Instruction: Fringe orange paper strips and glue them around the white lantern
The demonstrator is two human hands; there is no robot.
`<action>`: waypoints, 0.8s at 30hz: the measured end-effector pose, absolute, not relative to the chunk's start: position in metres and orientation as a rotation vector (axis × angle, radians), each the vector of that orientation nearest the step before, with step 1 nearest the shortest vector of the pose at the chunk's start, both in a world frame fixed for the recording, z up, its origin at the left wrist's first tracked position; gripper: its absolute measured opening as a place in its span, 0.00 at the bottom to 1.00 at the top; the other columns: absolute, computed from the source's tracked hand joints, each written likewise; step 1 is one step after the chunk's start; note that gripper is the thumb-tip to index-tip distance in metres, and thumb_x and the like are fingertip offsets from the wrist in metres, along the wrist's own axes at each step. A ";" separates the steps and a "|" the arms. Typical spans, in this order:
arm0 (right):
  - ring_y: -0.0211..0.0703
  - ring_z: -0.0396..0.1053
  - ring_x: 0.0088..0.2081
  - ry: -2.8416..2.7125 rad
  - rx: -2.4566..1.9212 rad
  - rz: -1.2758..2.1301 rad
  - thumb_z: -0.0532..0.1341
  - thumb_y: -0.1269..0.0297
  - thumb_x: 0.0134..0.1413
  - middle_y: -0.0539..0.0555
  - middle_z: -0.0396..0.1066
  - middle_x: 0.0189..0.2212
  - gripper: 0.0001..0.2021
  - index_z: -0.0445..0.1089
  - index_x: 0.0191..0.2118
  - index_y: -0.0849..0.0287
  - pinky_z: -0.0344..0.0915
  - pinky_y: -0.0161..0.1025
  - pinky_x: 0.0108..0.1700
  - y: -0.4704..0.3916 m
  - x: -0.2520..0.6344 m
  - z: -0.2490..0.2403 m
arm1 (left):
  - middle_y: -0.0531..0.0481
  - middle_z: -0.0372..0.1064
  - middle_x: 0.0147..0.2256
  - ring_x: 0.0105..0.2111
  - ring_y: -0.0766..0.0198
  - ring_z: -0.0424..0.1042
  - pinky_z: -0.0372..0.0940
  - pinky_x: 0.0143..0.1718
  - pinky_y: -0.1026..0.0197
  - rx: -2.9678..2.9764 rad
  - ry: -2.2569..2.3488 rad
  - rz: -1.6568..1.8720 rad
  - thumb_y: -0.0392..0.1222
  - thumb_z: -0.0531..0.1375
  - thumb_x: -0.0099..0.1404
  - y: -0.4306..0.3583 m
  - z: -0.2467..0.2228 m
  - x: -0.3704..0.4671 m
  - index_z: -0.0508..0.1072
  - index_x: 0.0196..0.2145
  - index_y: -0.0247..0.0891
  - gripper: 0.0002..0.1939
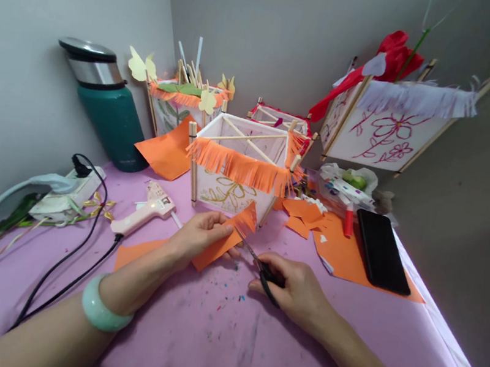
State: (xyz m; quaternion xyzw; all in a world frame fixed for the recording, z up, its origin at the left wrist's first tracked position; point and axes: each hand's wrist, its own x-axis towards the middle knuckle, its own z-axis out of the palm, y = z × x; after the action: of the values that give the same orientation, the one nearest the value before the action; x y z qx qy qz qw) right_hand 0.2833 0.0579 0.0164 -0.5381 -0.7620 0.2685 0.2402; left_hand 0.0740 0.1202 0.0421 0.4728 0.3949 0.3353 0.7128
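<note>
My left hand pinches a strip of orange paper, whose upper end is cut into thin fringes. A green bangle sits on that wrist. My right hand is closed round the black handles of the scissors, and their blades reach to the strip's right edge, close to my left fingers. Just behind the strip stands a white box lantern with a wooden stick frame, orange fringe along its top and a yellow flower drawing on its front.
A pale glue gun, its black cable and a power strip lie left. A teal bottle and more lanterns stand behind. Orange scraps, a red glue-like tube and a black phone lie right.
</note>
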 end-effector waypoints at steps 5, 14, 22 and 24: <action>0.34 0.55 0.23 -2.062 -1.465 0.758 0.66 0.56 0.49 0.44 0.60 0.21 0.12 0.70 0.37 0.57 0.52 0.30 0.26 0.059 0.284 0.018 | 0.46 0.75 0.24 0.23 0.62 0.76 0.69 0.26 0.63 1.051 0.904 0.791 0.44 0.64 0.57 0.121 0.044 0.074 0.64 0.32 0.35 0.13; 0.34 0.55 0.24 -2.062 -1.469 0.812 0.67 0.58 0.47 0.43 0.59 0.21 0.12 0.70 0.37 0.57 0.53 0.30 0.27 0.057 0.284 0.022 | 0.46 0.75 0.26 0.23 0.63 0.75 0.71 0.27 0.61 0.999 0.950 0.850 0.40 0.60 0.61 0.121 0.046 0.073 0.64 0.33 0.34 0.08; 0.34 0.56 0.24 -2.071 -1.464 0.764 0.65 0.57 0.49 0.44 0.61 0.21 0.11 0.71 0.36 0.57 0.54 0.31 0.26 0.056 0.282 0.025 | 0.46 0.74 0.23 0.23 0.61 0.76 0.70 0.27 0.61 1.051 0.903 0.806 0.45 0.64 0.57 0.120 0.045 0.074 0.64 0.32 0.34 0.14; 0.34 0.56 0.23 -2.074 -1.465 0.758 0.65 0.57 0.49 0.44 0.61 0.21 0.11 0.71 0.36 0.57 0.54 0.31 0.26 0.056 0.282 0.025 | 0.46 0.74 0.24 0.23 0.61 0.76 0.70 0.27 0.62 1.046 0.904 0.799 0.45 0.65 0.56 0.120 0.045 0.075 0.64 0.32 0.35 0.15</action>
State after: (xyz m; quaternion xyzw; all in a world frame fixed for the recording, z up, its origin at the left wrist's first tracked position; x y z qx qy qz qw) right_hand 0.2822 0.0562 0.0246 -0.5363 -0.7591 0.2775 0.2432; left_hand 0.0745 0.1198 0.0449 0.4691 0.4054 0.3584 0.6980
